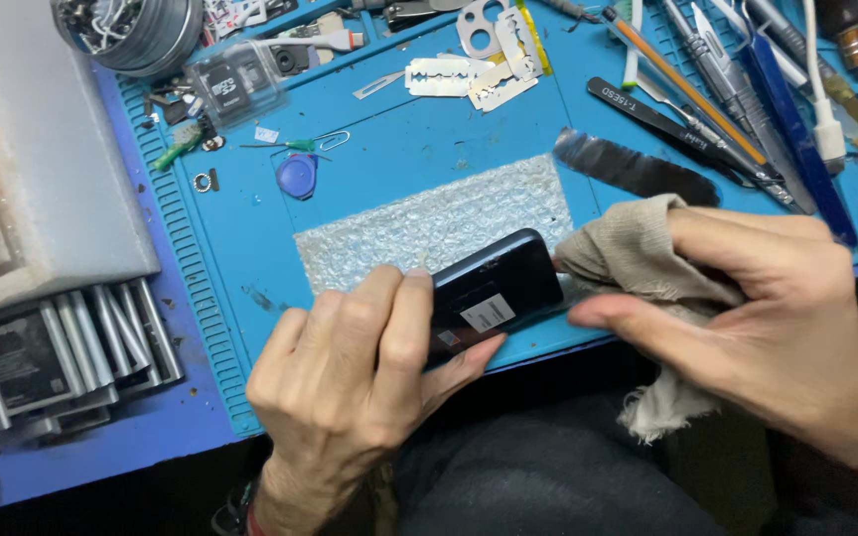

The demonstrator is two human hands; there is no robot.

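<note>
Location type: electronics repair workshop. Indicators: blue ribbed repair mat (389, 159) on the worktop, tweezers (667, 124), razor blades (469, 79), plastic opening pick (297, 176), stacked phone batteries (52, 362).

In the left hand (350, 377) a glossy black phone (494, 288) is shining — the right hand (777, 328) is gripping rough beige woven cloth (638, 258), bubbly wrap (429, 223) lying just beyond on matt blue rubber mat (399, 129).

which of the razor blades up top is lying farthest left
The flat razor blade lying alone on the blue mat; the others overlap in a pile to its right.
</note>
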